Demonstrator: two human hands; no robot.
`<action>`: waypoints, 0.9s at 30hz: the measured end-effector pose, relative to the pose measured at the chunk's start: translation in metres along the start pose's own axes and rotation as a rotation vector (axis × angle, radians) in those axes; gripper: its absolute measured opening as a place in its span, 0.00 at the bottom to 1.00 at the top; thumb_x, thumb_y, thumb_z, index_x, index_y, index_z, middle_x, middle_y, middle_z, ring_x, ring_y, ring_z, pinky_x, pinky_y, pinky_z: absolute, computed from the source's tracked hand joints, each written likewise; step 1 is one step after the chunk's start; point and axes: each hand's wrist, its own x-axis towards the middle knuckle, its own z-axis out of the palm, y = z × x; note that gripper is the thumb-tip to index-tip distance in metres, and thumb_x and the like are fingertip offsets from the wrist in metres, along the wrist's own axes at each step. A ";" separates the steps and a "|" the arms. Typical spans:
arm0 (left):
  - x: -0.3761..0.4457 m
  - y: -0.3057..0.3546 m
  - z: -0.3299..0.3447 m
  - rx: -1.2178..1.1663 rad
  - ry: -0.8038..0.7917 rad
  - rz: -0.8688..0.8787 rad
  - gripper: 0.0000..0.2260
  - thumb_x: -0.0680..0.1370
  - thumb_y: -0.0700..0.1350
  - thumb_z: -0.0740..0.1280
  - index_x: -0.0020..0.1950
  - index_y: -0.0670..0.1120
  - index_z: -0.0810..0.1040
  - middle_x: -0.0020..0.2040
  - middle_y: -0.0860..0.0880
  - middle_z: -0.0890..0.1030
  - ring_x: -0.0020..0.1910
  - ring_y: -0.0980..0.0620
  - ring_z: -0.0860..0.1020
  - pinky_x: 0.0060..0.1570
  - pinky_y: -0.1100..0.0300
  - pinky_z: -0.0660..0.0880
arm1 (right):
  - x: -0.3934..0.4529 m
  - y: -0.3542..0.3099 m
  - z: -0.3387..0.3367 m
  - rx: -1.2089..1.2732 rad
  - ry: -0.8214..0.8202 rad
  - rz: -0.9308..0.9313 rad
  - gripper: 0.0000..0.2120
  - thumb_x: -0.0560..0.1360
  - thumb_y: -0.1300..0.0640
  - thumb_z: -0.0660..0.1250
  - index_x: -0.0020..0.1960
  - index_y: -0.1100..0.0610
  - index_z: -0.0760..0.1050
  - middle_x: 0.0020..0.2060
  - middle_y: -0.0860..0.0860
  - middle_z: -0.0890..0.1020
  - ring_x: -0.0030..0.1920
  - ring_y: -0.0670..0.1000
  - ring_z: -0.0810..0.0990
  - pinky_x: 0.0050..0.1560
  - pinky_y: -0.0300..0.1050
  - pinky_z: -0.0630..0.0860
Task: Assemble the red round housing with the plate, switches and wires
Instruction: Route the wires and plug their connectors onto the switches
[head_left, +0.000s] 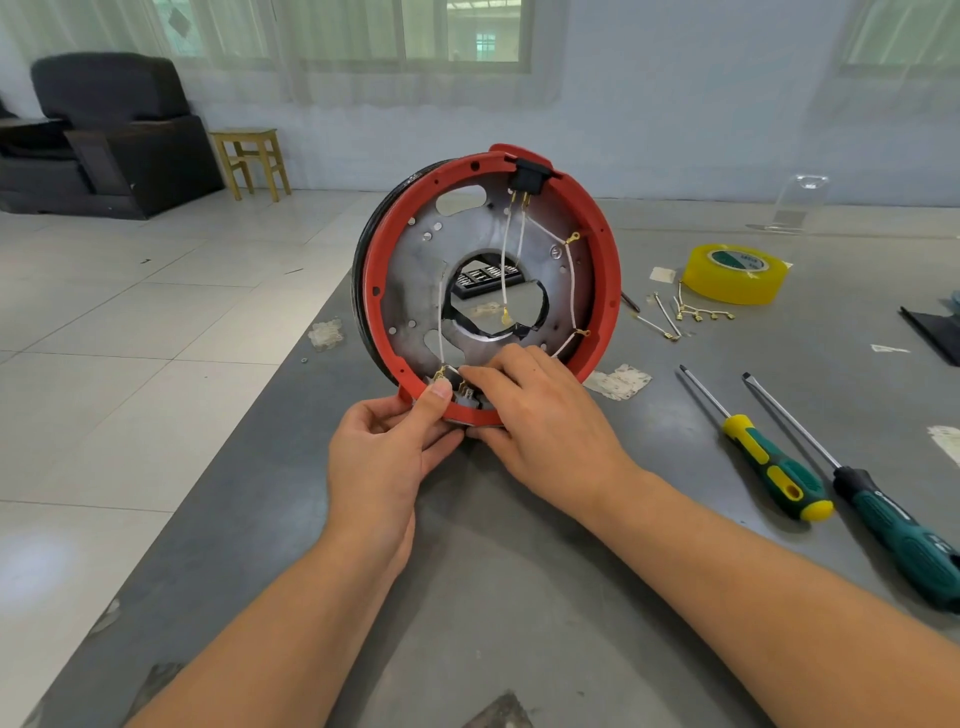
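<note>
With the red round plastic housing (602, 291) stood on edge on the grey table (519, 571), the left hand (379, 457) gripped its bottom rim while the right hand (540, 415) apparently pinched a white wire's terminal at the lower switch (465, 392), seemingly needing a firm, aligned push next

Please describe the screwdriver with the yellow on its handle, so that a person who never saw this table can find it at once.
Start from the grey table and look right of the upright red round housing, past the right hand. Two screwdrivers lie side by side there. The yellow-and-green screwdriver is the nearer to the housing; its neighbour, the dark green screwdriver, has no yellow.
</note>
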 end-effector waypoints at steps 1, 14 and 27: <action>0.001 0.001 0.000 0.008 -0.001 -0.004 0.19 0.76 0.44 0.79 0.58 0.37 0.75 0.53 0.37 0.87 0.52 0.40 0.88 0.52 0.49 0.86 | 0.001 0.001 0.000 0.003 0.000 -0.006 0.25 0.73 0.53 0.76 0.69 0.57 0.76 0.56 0.53 0.78 0.56 0.55 0.76 0.57 0.51 0.75; -0.004 0.026 0.002 0.204 -0.062 -0.272 0.25 0.78 0.52 0.76 0.66 0.35 0.78 0.48 0.36 0.88 0.46 0.42 0.89 0.39 0.59 0.84 | -0.029 0.035 -0.008 0.059 0.199 -0.043 0.22 0.78 0.36 0.66 0.60 0.52 0.80 0.52 0.47 0.81 0.57 0.50 0.78 0.74 0.49 0.64; -0.024 0.054 -0.036 1.421 -0.069 0.262 0.36 0.71 0.83 0.54 0.44 0.50 0.77 0.35 0.53 0.83 0.35 0.49 0.83 0.35 0.54 0.76 | -0.056 0.029 -0.033 0.262 -0.001 -0.004 0.24 0.81 0.38 0.60 0.70 0.50 0.76 0.60 0.45 0.79 0.65 0.45 0.72 0.71 0.37 0.59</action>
